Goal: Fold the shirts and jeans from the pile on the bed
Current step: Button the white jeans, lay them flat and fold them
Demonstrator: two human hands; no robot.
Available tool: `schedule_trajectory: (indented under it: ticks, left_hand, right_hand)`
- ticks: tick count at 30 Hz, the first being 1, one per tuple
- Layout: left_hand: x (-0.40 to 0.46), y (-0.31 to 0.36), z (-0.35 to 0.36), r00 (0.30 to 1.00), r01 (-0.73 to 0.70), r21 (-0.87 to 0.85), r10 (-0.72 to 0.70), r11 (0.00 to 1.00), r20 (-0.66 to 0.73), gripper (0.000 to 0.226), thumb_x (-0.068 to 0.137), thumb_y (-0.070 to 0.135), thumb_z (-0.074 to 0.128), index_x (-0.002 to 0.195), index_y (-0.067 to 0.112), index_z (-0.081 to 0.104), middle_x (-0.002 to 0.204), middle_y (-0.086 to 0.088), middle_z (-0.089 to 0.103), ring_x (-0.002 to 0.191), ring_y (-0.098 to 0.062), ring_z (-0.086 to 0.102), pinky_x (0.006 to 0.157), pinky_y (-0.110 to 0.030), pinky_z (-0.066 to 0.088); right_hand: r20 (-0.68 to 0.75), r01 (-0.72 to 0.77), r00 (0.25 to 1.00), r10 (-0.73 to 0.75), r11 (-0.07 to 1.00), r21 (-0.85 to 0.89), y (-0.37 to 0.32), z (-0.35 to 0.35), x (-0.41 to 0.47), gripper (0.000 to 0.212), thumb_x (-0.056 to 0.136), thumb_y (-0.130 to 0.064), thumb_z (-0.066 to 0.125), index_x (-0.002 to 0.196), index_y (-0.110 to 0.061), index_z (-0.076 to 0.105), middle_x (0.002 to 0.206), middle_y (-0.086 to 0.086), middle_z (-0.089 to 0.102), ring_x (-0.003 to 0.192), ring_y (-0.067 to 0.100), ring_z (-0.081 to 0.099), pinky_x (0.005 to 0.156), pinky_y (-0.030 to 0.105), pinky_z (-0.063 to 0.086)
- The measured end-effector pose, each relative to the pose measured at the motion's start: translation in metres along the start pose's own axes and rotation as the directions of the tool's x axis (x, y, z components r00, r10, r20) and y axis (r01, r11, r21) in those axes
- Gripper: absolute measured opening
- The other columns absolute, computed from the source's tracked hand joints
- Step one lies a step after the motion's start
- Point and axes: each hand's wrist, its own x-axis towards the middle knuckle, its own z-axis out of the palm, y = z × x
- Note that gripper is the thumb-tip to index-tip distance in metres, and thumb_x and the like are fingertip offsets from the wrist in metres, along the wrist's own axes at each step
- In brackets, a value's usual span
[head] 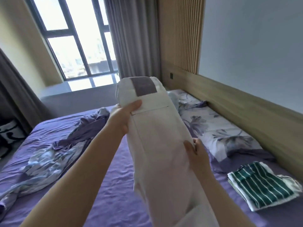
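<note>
1. White jeans (157,128): held lengthwise in the air above the bed (114,185), waistband patch facing the camera.
2. Left hand (124,117): grips the jeans' left edge near the pocket seam.
3. Right hand (195,154): pinches the right edge lower down.
4. Striped shirt (260,185): lies folded on the bed at right.
5. Unfolded clothes pile (65,145): lies at left.

White jeans (164,145), purple bed (114,194), green-striped folded shirt (262,185).
</note>
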Motion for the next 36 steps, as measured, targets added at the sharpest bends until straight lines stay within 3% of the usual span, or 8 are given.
schedule_trajectory:
  ticks: [5, 9, 15, 18, 21, 29, 34, 36]
  left_hand:
    - [-0.049, 0.094, 0.021, 0.988, -0.147, -0.012, 0.147, 0.989, 0.043, 0.027, 0.073, 0.01, 0.079, 0.098, 0.003, 0.07, 0.085, -0.009, 0.073, 0.064, -0.018, 0.07, 0.057, -0.03, 0.059]
    - [-0.084, 0.149, 0.037, 0.975, -0.207, -0.055, 0.211, 0.977, 0.072, 0.02, 0.074, 0.012, 0.078, 0.092, 0.008, 0.07, 0.074, -0.005, 0.074, 0.058, -0.016, 0.07, 0.05, -0.027, 0.056]
    - [-0.127, 0.206, 0.071, 0.97, -0.2, -0.162, 0.218, 0.966, 0.105, 0.023, 0.074, 0.017, 0.074, 0.096, 0.011, 0.069, 0.088, -0.008, 0.073, 0.074, -0.025, 0.067, 0.077, -0.04, 0.058]
    - [-0.141, 0.222, 0.084, 0.965, -0.201, -0.208, 0.23, 0.957, 0.126, 0.01, 0.075, 0.016, 0.068, 0.085, 0.014, 0.067, 0.071, -0.005, 0.067, 0.064, -0.022, 0.063, 0.073, -0.036, 0.056]
    - [-0.141, 0.228, 0.085, 0.956, -0.233, -0.232, 0.265, 0.944, 0.121, 0.027, 0.072, 0.017, 0.072, 0.097, 0.012, 0.066, 0.079, -0.006, 0.07, 0.066, -0.021, 0.065, 0.068, -0.036, 0.058]
    - [-0.115, 0.164, -0.009, 0.925, -0.368, -0.182, 0.339, 0.912, -0.174, 0.045, 0.073, 0.01, 0.074, 0.114, 0.01, 0.058, 0.096, -0.008, 0.066, 0.071, -0.018, 0.062, 0.043, -0.019, 0.047]
    - [-0.091, 0.055, -0.124, 0.891, -0.209, -0.121, 0.138, 0.97, -0.432, 0.052, 0.053, 0.014, 0.078, 0.102, 0.009, 0.062, 0.095, -0.015, 0.068, 0.076, -0.028, 0.065, 0.061, -0.038, 0.057]
    - [-0.093, 0.005, -0.179, 0.838, -0.095, -0.077, 0.039, 0.993, -0.544, 0.038, 0.051, 0.018, 0.075, 0.086, 0.013, 0.062, 0.083, -0.01, 0.066, 0.068, -0.025, 0.06, 0.053, -0.032, 0.048]
  right_hand:
    - [-0.033, 0.088, 0.996, -0.087, 0.996, 0.028, -0.084, -0.027, 0.019, 0.043, 0.091, -0.032, 0.057, 0.059, -0.014, 0.036, 0.055, -0.001, 0.035, 0.054, 0.014, 0.032, 0.052, 0.023, 0.029]
    - [-0.033, 0.143, 0.99, -0.14, 0.982, 0.126, -0.138, -0.049, 0.028, 0.039, 0.094, -0.032, 0.051, 0.06, -0.02, 0.037, 0.058, -0.005, 0.038, 0.056, 0.012, 0.037, 0.053, 0.027, 0.029]
    - [-0.109, 0.282, 0.957, -0.267, 0.948, 0.149, -0.196, -0.078, 0.052, 0.035, 0.097, -0.029, 0.047, 0.068, -0.015, 0.032, 0.062, 0.001, 0.026, 0.055, 0.013, 0.027, 0.042, 0.018, 0.023]
    - [-0.121, 0.3, 0.951, -0.285, 0.943, 0.144, -0.21, -0.095, 0.062, 0.037, 0.095, -0.035, 0.048, 0.066, -0.017, 0.033, 0.063, 0.001, 0.03, 0.059, 0.015, 0.03, 0.053, 0.03, 0.024]
    - [-0.096, 0.324, 0.945, -0.313, 0.938, 0.121, -0.221, -0.104, 0.066, 0.041, 0.095, -0.035, 0.05, 0.062, -0.016, 0.034, 0.061, 0.0, 0.033, 0.058, 0.016, 0.033, 0.054, 0.031, 0.024]
    - [0.138, 0.318, 0.939, -0.315, 0.948, -0.001, -0.195, -0.031, 0.063, 0.04, 0.091, -0.033, 0.057, 0.06, -0.016, 0.04, 0.059, -0.004, 0.042, 0.057, 0.009, 0.039, 0.053, 0.021, 0.03]
    - [0.469, 0.217, 0.87, -0.149, 0.972, -0.093, -0.108, 0.078, 0.021, 0.037, 0.089, -0.036, 0.06, 0.061, -0.016, 0.045, 0.056, -0.007, 0.04, 0.055, 0.007, 0.035, 0.049, 0.022, 0.028]
    - [0.581, 0.182, 0.813, -0.043, 0.966, -0.182, -0.068, 0.13, -0.009, 0.037, 0.088, -0.039, 0.061, 0.062, -0.018, 0.044, 0.057, -0.006, 0.04, 0.056, 0.009, 0.035, 0.052, 0.029, 0.027]
